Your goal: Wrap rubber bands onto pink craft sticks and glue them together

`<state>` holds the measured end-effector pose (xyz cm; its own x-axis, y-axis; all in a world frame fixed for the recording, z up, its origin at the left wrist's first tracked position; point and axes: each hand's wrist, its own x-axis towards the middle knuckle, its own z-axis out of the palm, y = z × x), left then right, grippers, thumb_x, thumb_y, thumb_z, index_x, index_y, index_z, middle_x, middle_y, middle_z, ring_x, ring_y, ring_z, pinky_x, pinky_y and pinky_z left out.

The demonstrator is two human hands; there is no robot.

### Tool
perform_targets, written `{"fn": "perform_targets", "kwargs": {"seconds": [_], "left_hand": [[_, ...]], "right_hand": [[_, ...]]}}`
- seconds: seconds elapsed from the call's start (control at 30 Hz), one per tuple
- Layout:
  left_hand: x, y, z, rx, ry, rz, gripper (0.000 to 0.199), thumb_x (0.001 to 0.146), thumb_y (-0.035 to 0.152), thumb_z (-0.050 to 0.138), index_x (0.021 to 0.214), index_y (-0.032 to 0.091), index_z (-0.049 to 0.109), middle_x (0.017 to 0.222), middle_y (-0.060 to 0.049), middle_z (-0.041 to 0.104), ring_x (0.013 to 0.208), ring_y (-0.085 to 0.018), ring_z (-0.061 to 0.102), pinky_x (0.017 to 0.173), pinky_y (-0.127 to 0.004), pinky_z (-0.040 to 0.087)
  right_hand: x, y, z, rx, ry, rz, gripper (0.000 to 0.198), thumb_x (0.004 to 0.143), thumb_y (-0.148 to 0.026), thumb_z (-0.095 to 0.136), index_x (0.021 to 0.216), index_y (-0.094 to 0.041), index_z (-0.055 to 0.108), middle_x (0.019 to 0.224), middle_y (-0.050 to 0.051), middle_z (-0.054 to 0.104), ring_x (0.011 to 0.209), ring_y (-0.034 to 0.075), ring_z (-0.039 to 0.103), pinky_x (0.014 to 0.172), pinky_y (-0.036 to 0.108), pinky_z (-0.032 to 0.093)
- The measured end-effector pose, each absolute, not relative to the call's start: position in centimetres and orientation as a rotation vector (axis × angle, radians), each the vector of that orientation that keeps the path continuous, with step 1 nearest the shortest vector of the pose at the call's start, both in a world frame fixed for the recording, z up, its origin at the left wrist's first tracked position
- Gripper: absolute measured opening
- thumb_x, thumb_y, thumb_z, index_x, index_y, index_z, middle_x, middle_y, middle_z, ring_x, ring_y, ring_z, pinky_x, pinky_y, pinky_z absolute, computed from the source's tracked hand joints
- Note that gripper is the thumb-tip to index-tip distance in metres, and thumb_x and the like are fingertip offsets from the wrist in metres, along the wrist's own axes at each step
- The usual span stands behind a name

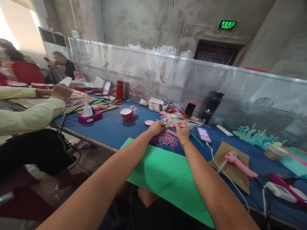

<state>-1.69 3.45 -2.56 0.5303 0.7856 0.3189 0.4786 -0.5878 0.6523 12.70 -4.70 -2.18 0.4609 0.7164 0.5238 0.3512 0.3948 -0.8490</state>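
Observation:
My left hand (158,128) is closed, its fingertips pinching a thin, pale pink upright piece (166,121) too small to name. Close beside it, my right hand (181,130) grips a slim pink pen-like tool (179,126), pointed toward the left hand. Just below both hands lies a tangled heap of pink, blue and purple strands (165,142). A green sheet (168,179) spans the table's front edge under my forearms. Teal-handled pliers (197,141) rest right of my right hand. Behind the hands are thin pale sticks (192,120) and red-rimmed rolls (149,122).
A pink glue gun (241,164) lies on cardboard (223,150) at right, near a cabled phone (204,135). Left are stacked red rolls (127,116), a purple power strip (90,118) and a co-worker's hand (61,92). A perforated metal screen (144,68) borders the table.

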Motion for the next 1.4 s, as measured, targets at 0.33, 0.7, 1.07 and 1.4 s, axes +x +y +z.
{"fn": "perform_targets", "kwargs": {"seconds": [0.33,0.7,1.07,1.4], "left_hand": [[-1.9,2.6,-1.9,2.304,1.030,0.834,0.035,0.072,0.045,0.057,0.067,0.014,0.071,0.054,0.001,0.054,0.055,-0.010,0.042,0.050,-0.022,0.027],[-1.7,3.1,-2.4,2.299,1.093,0.794,0.035,0.073,0.044,0.057,0.073,0.014,0.073,0.062,0.000,0.061,0.057,-0.011,0.045,0.055,-0.023,0.032],[-1.8,2.9,-2.2,2.298,1.055,0.822,0.032,0.072,0.042,0.058,0.069,0.014,0.072,0.056,0.001,0.055,0.054,-0.010,0.040,0.052,-0.023,0.028],[-1.8,3.3,-2.6,2.312,1.089,0.810,0.029,0.074,0.038,0.055,0.068,0.014,0.071,0.058,0.000,0.058,0.056,-0.011,0.044,0.055,-0.023,0.031]], "right_hand": [[12.6,-4.9,-2.0,-1.195,-1.139,0.308,0.017,0.072,-0.035,0.054,0.063,-0.022,0.054,0.064,-0.001,0.067,0.060,0.016,0.062,0.060,0.027,0.050],[12.6,-4.7,-2.2,-1.184,-1.144,0.337,0.017,0.072,-0.036,0.055,0.062,-0.022,0.054,0.062,-0.001,0.066,0.060,0.016,0.062,0.059,0.027,0.050],[12.8,-4.7,-2.2,-1.204,-1.142,0.337,0.016,0.073,-0.035,0.054,0.064,-0.022,0.054,0.063,-0.001,0.066,0.060,0.017,0.063,0.057,0.027,0.050],[11.8,-5.3,-1.7,-1.173,-1.174,0.400,0.017,0.073,-0.036,0.054,0.063,-0.023,0.052,0.061,-0.002,0.066,0.059,0.016,0.062,0.057,0.027,0.051]]}}
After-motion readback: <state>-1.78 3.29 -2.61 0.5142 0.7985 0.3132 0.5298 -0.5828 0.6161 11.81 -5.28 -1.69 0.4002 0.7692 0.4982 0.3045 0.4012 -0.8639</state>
